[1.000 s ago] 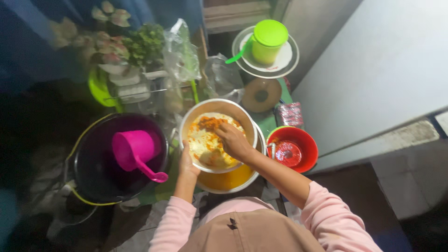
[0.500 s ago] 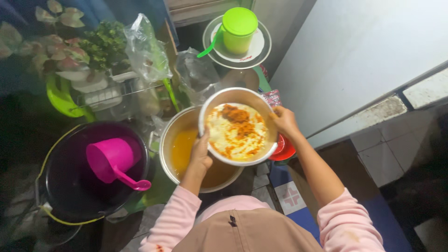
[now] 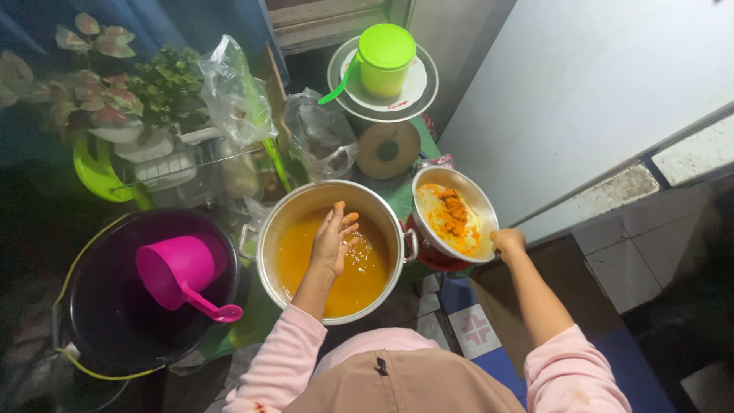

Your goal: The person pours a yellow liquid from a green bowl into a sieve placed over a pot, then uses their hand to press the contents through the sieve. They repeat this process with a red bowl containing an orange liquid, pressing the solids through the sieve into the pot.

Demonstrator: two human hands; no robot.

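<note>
A large metal pot (image 3: 267,229) holds orange-yellow liquid (image 3: 359,283). My left hand (image 3: 333,239) hovers over that liquid, fingers spread, holding nothing. My right hand (image 3: 508,242) grips the rim of a metal bowl (image 3: 480,200) filled with yellow and orange food. The bowl is tilted and sits to the right of the pot, above a red bowl (image 3: 425,252) that is mostly hidden under it. Both sleeves are pink.
A black bucket (image 3: 92,313) with a pink scoop (image 3: 180,274) stands at the left. Behind are plants (image 3: 122,84), plastic bags (image 3: 233,92), a roll of tape (image 3: 388,149) and a green lidded cup (image 3: 385,58) on a plate. A white wall (image 3: 596,84) is at the right.
The metal bowl has moved off the pot to the right, carried by my right hand alone. My left hand let go of it and now hangs over the liquid.
</note>
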